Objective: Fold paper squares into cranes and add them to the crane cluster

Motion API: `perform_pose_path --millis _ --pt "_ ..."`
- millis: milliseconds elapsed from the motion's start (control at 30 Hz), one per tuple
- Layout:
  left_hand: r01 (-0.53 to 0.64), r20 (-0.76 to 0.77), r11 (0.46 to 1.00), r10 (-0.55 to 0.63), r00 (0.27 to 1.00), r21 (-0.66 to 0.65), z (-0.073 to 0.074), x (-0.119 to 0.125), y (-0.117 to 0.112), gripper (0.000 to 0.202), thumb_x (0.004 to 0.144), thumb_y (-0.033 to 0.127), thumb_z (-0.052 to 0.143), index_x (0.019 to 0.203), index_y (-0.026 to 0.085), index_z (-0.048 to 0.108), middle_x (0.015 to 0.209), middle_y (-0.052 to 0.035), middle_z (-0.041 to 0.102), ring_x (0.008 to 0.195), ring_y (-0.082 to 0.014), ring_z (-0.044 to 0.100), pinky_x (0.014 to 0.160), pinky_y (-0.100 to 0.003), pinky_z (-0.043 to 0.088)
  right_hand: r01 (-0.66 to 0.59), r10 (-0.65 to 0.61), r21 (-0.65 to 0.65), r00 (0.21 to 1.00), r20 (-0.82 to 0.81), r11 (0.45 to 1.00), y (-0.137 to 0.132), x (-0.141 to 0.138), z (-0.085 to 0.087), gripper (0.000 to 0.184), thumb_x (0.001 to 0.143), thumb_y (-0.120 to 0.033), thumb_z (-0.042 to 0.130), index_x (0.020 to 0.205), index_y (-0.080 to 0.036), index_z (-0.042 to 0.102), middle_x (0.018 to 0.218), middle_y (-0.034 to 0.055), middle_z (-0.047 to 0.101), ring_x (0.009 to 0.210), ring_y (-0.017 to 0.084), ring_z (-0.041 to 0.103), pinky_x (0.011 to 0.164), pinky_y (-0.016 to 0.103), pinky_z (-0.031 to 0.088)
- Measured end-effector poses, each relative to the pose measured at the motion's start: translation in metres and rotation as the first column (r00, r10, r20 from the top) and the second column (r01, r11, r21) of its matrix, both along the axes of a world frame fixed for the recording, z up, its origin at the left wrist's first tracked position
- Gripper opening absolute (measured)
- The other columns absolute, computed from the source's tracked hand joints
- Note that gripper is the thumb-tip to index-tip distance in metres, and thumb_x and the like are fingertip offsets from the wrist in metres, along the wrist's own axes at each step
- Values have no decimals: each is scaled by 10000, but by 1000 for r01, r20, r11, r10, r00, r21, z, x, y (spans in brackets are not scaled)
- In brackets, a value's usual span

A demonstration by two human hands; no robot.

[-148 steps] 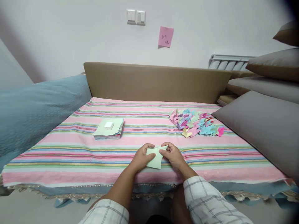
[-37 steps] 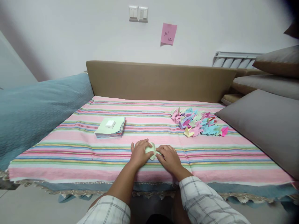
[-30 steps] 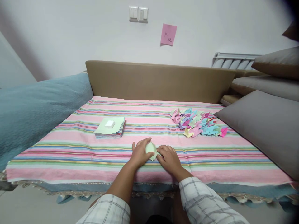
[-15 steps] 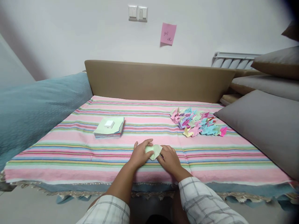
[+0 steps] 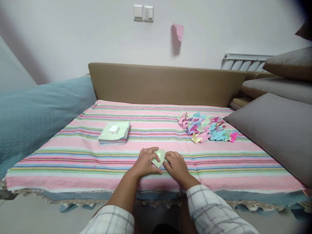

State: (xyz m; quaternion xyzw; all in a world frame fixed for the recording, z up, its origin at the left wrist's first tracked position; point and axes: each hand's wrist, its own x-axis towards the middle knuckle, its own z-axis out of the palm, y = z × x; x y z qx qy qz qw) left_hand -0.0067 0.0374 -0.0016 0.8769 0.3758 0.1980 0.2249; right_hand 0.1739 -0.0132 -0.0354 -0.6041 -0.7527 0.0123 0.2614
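Note:
Both my hands rest on the striped cloth (image 5: pixel 73 162) near its front edge, pinching a small folded piece of pale green paper (image 5: pixel 160 156) between them. My left hand (image 5: pixel 145 162) covers the paper's left side with curled fingers and the thumb underneath. My right hand (image 5: pixel 176 165) presses its fingertips on the paper's right edge. A stack of coloured square papers (image 5: pixel 114 133) with a small white block (image 5: pixel 113 129) on top lies to the far left. A heap of folded paper cranes (image 5: pixel 204 126) in several colours lies to the far right.
A blue blanket (image 5: pixel 36 113) bulges at the left. Grey cushions (image 5: pixel 275 126) lie stacked at the right. A tan headboard (image 5: pixel 165 83) runs along the back. A pink note (image 5: pixel 179 31) curls off the wall below two light switches (image 5: pixel 143 12).
The green paper went from a large open sheet to a small folded shape between my hands. The pink note on the wall has curled up from flat.

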Motion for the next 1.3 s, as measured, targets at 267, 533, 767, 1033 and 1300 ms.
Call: perform_pose_path --millis 267,533,767,1033,1300 --pt "9 -9 999 -8 1000 45 -6 1 1 217 581 391 768 770 295 718 1285 -1 528 1142 -239 458 1017 -405 269 13 -13 -20 1000 7 1000 0 0 0 147 849 -287 518 924 -221 626 1022 36 606 928 201 493 777 310 321" --pt "-10 27 1000 10 1000 -9 -3 2 0 331 556 366 781 848 270 659 1265 -33 543 1201 -254 421 1058 -482 181 21 -20 -38 999 24 999 0 0 0 184 852 -290 510 976 -216 624 1035 46 597 937 204 482 791 307 307" --pt "-28 17 999 28 999 -38 -5 4 -2 378 560 408 776 891 289 639 1329 -24 490 1273 -273 343 1068 -546 96 20 -19 -45 1000 19 999 1 0 -1 183 846 -283 516 983 -218 619 1003 46 595 929 208 476 778 306 305" --pt "-32 5 998 32 999 -53 -5 5 -2 308 573 412 772 852 312 688 1328 -17 491 1275 -276 336 1070 -553 75 16 -15 -46 1000 18 999 0 0 2 188 891 -229 435 927 -214 618 991 31 591 923 188 472 777 295 292" --pt "-30 15 997 32 999 -75 -5 5 -1 217 611 428 747 808 344 712 1309 8 513 1274 -278 347 1073 -556 69 13 -14 -50 999 -31 999 -1 1 5 221 919 -254 376 882 -207 588 915 26 602 879 177 487 760 285 300"
